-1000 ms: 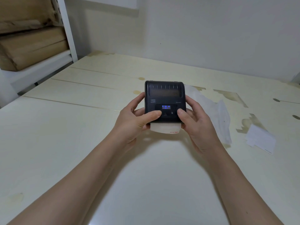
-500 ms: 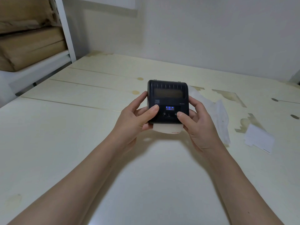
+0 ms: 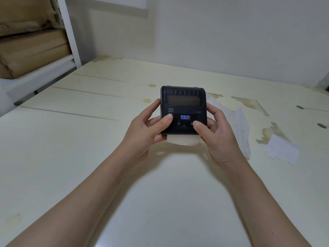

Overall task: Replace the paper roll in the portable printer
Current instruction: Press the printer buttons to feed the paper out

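A black portable printer [image 3: 183,102] is held above the pale table [image 3: 89,157], its lid closed and a small blue display lit on its face. My left hand [image 3: 147,129] grips its left side, thumb on the front panel. My right hand [image 3: 217,134] grips the right side, thumb beside the buttons. A short tongue of white paper [image 3: 183,140] with a red mark sticks out of the printer's near edge.
A long strip of white paper [image 3: 240,129] lies on the table behind my right hand. A small white paper piece [image 3: 283,151] lies further right. Worn patches mark the tabletop at right. A white shelf [image 3: 69,38] with brown parcels stands at far left.
The printer, held in both hands, has shifted slightly to the right and away from me. My grip on it is unchanged.
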Motion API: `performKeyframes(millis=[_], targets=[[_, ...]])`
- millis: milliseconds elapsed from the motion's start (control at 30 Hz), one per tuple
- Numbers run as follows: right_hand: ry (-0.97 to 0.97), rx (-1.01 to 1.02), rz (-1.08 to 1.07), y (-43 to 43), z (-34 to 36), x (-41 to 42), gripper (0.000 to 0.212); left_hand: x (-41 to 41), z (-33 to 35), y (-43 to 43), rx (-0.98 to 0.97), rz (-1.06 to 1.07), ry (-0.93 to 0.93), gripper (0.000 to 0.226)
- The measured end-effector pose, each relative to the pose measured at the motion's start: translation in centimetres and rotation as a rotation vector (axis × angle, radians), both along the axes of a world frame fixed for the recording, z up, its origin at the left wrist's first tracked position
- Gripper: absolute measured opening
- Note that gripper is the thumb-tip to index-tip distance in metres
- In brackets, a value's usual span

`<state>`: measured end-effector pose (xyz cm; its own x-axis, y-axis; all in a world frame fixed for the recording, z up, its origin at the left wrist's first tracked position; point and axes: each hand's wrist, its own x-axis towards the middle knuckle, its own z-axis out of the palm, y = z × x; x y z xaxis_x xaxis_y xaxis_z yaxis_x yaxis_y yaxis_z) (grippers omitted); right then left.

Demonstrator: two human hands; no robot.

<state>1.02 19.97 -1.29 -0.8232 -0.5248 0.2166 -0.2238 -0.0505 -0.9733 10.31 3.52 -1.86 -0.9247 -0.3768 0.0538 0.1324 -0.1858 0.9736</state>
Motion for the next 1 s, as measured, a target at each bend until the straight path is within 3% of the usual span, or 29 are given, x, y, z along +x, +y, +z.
performKeyframes(millis=[800,1000], targets=[[0.037,0.025,0.039,-0.24,0.23,-0.1,0.047,-0.26,0.13,-0.47,0.118,0.051,0.042,0.062],[-0.038,0.05,-0.039,-0.36,0.49,-0.14,0.08,-0.34,0.16,-0.79,0.153,0.089,0.046,0.062]])
